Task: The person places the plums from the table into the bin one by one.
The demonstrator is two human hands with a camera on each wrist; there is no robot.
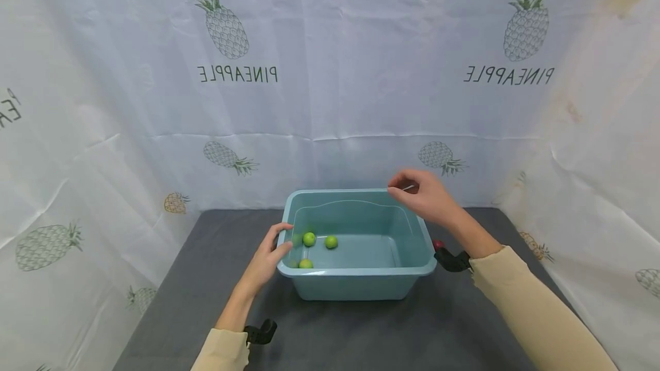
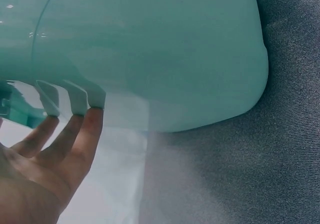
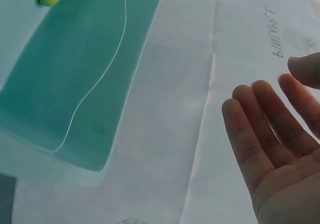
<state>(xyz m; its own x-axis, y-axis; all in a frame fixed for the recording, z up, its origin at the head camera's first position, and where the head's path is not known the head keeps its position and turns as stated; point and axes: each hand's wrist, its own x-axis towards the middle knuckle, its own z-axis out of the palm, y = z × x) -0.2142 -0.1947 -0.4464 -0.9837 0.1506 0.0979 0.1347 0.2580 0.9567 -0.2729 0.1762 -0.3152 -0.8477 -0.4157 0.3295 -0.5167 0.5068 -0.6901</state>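
A teal plastic tub (image 1: 356, 272) stands on the dark cloth, with three small round green balls (image 1: 331, 242) at the left of its floor. My left hand (image 1: 265, 259) is at the tub's left rim. In the left wrist view its extended fingers (image 2: 90, 131) rest with their tips against the glossy outer wall. My right hand (image 1: 425, 196) hovers over the back right corner of the tub, its fingers bent gently towards the thumb. Nothing shows between these fingers (image 3: 245, 134) in the right wrist view.
A red round thing (image 1: 437, 244) lies just right of the tub, partly hidden by it. Dark grey cloth (image 1: 206, 279) covers the table. White pineapple-print curtains (image 1: 340, 102) hang close behind and on both sides.
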